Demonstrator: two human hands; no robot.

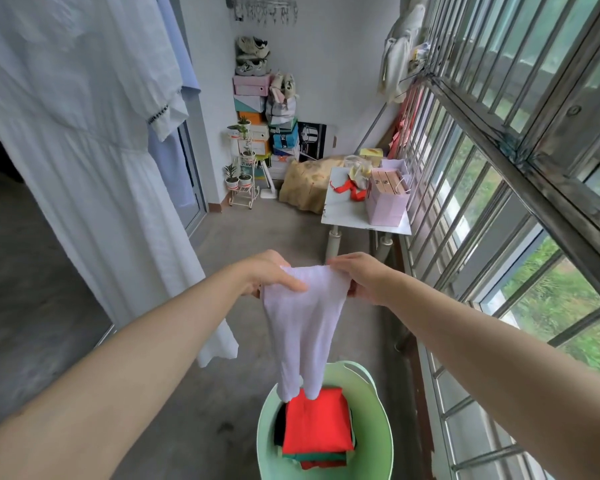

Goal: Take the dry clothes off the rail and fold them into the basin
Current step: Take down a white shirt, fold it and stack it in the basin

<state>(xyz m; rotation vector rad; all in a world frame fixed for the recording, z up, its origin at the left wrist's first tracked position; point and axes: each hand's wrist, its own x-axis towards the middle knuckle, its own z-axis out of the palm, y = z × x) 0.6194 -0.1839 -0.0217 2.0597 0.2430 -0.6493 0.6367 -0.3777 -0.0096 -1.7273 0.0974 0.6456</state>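
I hold up a small pair of pale lilac ribbed trousers (303,327) by the waistband. My left hand (269,275) pinches its left corner and my right hand (361,277) pinches its right corner. The two legs hang straight down, their cuffs just above the green basin (267,431) on the floor. Inside the basin lies a stack of folded clothes with a red garment (317,426) on top and dark and green pieces under it. A long white dress (84,140) hangs at the left, with a light blue garment (174,147) behind it.
A small white table (347,216) with a pink paper bag (387,202) stands ahead on the right by the barred window (499,188). Shoe boxes (252,98), a plant stand (241,174) and a covered bundle (307,185) fill the far end. Bare concrete floor (264,233) lies between.
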